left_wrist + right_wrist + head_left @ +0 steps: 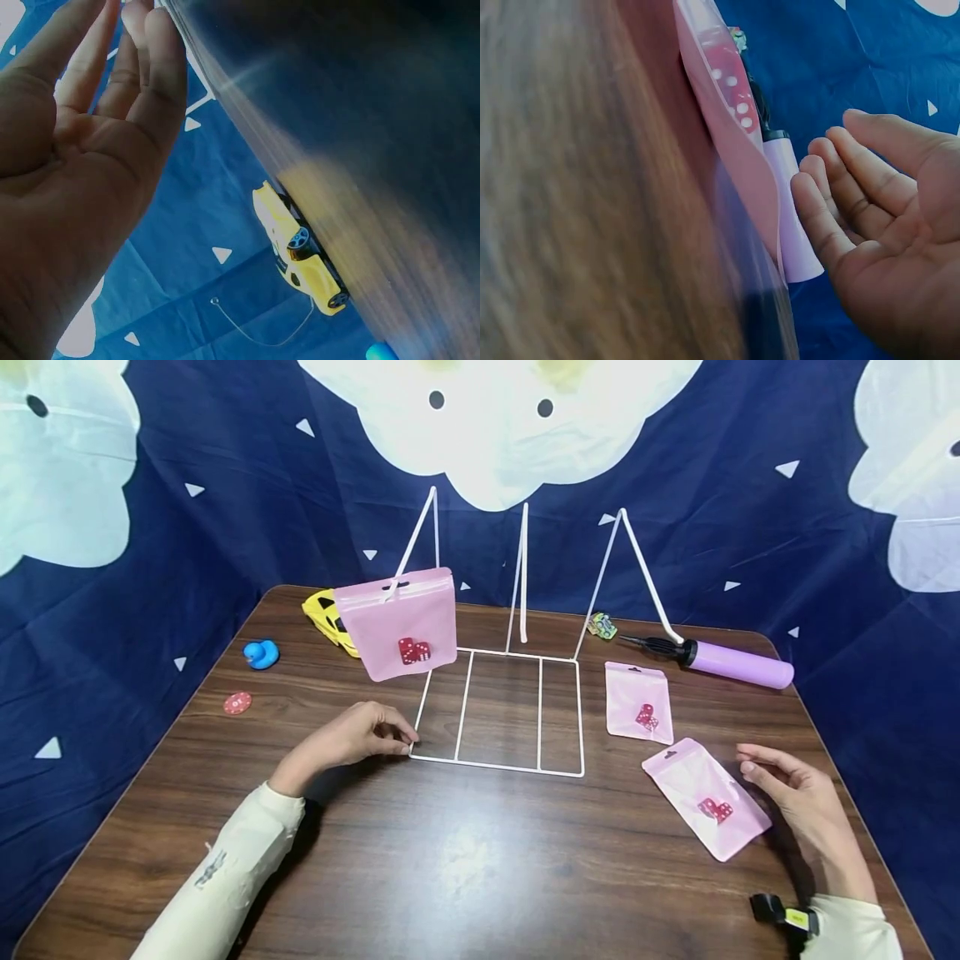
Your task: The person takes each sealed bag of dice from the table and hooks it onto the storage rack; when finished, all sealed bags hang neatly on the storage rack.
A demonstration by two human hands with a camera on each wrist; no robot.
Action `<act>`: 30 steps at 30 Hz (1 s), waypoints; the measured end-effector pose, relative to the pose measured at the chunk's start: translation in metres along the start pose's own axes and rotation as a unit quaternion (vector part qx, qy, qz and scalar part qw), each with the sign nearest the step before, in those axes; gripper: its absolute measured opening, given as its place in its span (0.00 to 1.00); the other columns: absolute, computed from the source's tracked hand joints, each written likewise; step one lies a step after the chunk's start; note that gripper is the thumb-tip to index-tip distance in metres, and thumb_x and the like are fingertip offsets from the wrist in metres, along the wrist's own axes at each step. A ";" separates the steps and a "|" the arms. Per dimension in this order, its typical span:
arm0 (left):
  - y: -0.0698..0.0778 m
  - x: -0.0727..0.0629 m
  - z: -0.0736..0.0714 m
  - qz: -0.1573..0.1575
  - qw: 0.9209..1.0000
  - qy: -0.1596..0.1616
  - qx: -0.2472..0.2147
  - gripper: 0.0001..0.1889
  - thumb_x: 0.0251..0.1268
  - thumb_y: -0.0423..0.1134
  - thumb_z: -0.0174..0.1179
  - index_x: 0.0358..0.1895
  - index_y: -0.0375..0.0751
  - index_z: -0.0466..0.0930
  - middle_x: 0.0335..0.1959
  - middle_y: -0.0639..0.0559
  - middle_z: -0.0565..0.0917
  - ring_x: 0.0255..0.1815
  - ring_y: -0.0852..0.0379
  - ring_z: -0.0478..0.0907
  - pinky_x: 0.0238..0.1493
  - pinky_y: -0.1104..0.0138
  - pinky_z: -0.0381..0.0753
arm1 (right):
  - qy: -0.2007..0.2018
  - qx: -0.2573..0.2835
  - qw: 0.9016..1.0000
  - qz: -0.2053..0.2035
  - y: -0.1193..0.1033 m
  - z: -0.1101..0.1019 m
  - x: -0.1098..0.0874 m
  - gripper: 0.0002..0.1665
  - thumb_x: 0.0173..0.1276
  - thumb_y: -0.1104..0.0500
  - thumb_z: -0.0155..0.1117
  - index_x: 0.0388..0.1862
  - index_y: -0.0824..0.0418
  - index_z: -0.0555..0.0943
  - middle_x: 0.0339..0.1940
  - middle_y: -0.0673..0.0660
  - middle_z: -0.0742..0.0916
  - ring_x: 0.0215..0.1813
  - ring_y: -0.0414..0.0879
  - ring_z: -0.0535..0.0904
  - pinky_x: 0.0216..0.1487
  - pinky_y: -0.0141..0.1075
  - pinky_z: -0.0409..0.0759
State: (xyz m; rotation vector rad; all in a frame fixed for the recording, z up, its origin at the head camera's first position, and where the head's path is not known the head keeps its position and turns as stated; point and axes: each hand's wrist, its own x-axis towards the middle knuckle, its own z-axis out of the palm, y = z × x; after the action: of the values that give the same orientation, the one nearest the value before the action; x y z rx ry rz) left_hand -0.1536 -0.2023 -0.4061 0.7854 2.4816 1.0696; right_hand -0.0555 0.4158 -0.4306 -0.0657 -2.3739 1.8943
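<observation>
In the head camera's view, we see a pink bag (378,639) hanging by its slot from the left arm of a white wire rack (539,718), red dice (415,651) showing low inside it. To the right of the rack, two more pink bags lie flat on the wooden table (465,877), the far bag (628,697) and the near bag (693,779), each also holding red dice. The hanging bag covers part of a yellow toy car (327,614); we cannot count its dice for certain. The left hand (367,731) reaches forward, bent at the wrist, thumb and fingertips close together at the rack's front left corner. The right hand (806,793) hovers loosely spread just beside the near bag, fingers gently bent.

In the left wrist view, the left fingertips run out at the top edge beside a white wire, so we cannot tell whether they pinch it. A blue object (381,352) is cut off at the bottom.

In the right wrist view, we see a pink bag nearly edge-on, partly covering a purple pump (795,217). The right hand's fingers stand slightly apart, palm in sight; the wood blurs at left.
</observation>
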 end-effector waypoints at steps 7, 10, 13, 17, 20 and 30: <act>-0.001 -0.001 0.006 0.009 1.000 -0.005 0.016 0.05 0.67 0.29 0.75 0.43 0.38 0.93 0.34 0.57 0.87 0.34 0.62 0.78 0.37 0.68 0.78 | -0.027 -0.081 0.996 0.013 0.004 -0.008 0.000 0.18 0.79 0.69 0.66 0.63 0.58 0.89 0.49 0.33 0.91 0.50 0.25 0.82 0.46 0.20 0.79; -0.002 -0.001 0.007 0.004 1.000 -0.004 0.021 0.04 0.67 0.28 0.75 0.41 0.38 0.93 0.34 0.57 0.87 0.33 0.62 0.79 0.37 0.68 0.79 | -0.034 -0.115 0.992 0.030 0.005 -0.011 -0.002 0.16 0.80 0.66 0.67 0.62 0.57 0.90 0.48 0.30 0.89 0.48 0.25 0.81 0.44 0.21 0.78; -0.002 0.000 0.006 0.000 1.000 -0.006 0.024 0.04 0.67 0.27 0.74 0.40 0.39 0.93 0.35 0.56 0.88 0.33 0.63 0.80 0.38 0.67 0.80 | -0.047 -0.132 0.989 0.056 0.006 -0.012 -0.003 0.14 0.81 0.64 0.67 0.61 0.58 0.90 0.46 0.30 0.89 0.47 0.25 0.79 0.44 0.22 0.76; 0.000 0.001 0.005 0.000 1.000 -0.013 0.023 0.04 0.68 0.27 0.74 0.40 0.38 0.93 0.37 0.54 0.88 0.34 0.62 0.82 0.39 0.67 0.83 | -0.057 -0.152 0.984 0.074 0.008 -0.012 -0.003 0.13 0.82 0.64 0.66 0.59 0.59 0.90 0.45 0.30 0.89 0.46 0.25 0.78 0.43 0.23 0.74; 0.000 0.002 0.004 -0.004 1.000 -0.015 0.021 0.04 0.68 0.27 0.74 0.39 0.38 0.93 0.37 0.54 0.88 0.34 0.61 0.82 0.39 0.67 0.83 | -0.060 -0.157 0.982 0.080 0.009 -0.011 -0.003 0.12 0.82 0.64 0.66 0.58 0.60 0.90 0.44 0.30 0.88 0.44 0.27 0.79 0.41 0.25 0.76; 0.000 0.004 0.004 -0.007 1.000 -0.018 0.009 0.03 0.66 0.26 0.75 0.39 0.36 0.93 0.37 0.52 0.88 0.34 0.60 0.83 0.39 0.68 0.83 | -0.062 -0.185 0.977 0.081 0.008 -0.010 -0.001 0.11 0.80 0.65 0.66 0.56 0.62 0.90 0.38 0.37 0.87 0.38 0.34 0.78 0.35 0.29 0.77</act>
State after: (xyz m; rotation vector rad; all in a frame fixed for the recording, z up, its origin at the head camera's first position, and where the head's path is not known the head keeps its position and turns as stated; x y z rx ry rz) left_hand -0.1554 -0.1977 -0.4093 0.7852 2.4655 1.0214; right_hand -0.0541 0.4268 -0.4364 -0.1791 -2.8596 1.5269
